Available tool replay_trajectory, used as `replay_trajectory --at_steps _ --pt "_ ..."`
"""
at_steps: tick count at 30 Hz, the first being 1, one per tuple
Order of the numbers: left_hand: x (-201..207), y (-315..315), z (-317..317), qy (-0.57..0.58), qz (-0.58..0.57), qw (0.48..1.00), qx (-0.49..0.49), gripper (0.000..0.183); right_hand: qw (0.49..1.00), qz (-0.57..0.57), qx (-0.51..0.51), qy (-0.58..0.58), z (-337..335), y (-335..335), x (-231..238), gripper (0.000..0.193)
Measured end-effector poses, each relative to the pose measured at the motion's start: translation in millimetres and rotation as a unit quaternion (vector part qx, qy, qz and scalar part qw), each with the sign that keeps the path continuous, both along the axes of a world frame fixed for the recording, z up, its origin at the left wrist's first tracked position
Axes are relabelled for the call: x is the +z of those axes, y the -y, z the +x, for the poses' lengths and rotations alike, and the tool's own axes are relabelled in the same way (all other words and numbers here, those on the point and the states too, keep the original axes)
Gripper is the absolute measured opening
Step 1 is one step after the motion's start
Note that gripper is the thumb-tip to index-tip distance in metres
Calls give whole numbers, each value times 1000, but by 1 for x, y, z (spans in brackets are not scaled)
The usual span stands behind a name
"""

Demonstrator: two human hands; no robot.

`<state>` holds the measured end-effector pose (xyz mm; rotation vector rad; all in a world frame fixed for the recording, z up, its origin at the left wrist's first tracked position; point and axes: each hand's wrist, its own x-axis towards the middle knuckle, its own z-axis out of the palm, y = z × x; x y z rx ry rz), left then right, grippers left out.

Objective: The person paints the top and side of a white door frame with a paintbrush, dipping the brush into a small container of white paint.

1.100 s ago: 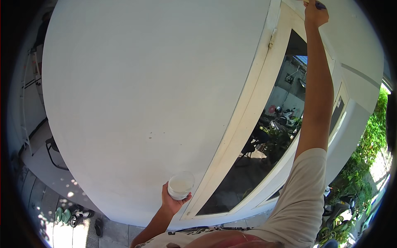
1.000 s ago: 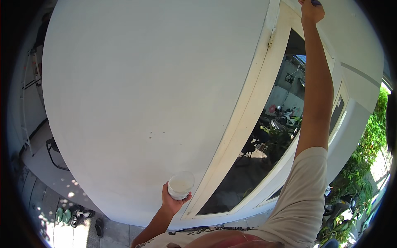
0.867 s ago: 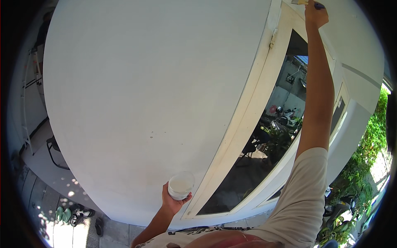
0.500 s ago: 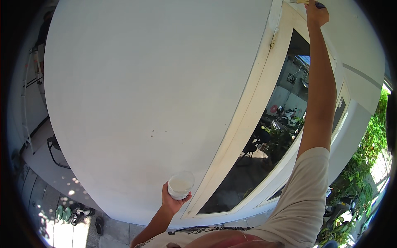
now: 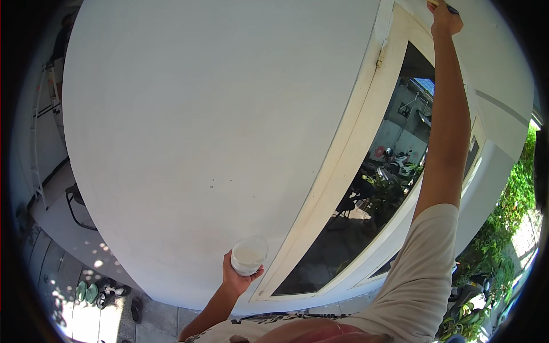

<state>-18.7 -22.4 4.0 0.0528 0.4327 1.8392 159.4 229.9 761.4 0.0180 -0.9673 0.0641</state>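
Note:
My left hand (image 5: 240, 274) is wrapped round a clear round tub (image 5: 249, 257), low in front of the white wall (image 5: 200, 114). White liquid, like paint, lies inside the tub. High at the upper right, my right hand (image 5: 447, 23) grips a paintbrush (image 5: 452, 10) whose dark handle end shows beside the fingers. A yellowish part of the brush shows at the picture's upper edge; its tip is out of view. My raised arm crosses in front of the cream door frame (image 5: 357, 120) and its dark glass pane (image 5: 366, 200).
A metal hinge (image 5: 380, 54) sticks out on the door frame. Shoes and green slippers (image 5: 87, 292) lie on the paved floor at lower left. Further left stand a ladder (image 5: 39, 131) and a dark chair (image 5: 74, 203); a person (image 5: 62, 37) is partly visible there. Plants (image 5: 494, 228) line the right side.
My right hand has shifted slightly right with the paintbrush, and less of the brush shows now. The left hand keeps the tub in nearly the same place.

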Motion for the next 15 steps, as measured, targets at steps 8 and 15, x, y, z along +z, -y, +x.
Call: replay_trajectory --at_steps 8,15 --pt "-5 -1 1 -3 -2 1000 5 64 991 31 91 96 11 -61 -1 36" --pt "-6 5 -2 13 -11 1000 16 64 892 -81 -444 -37 79 -83 -2 36"
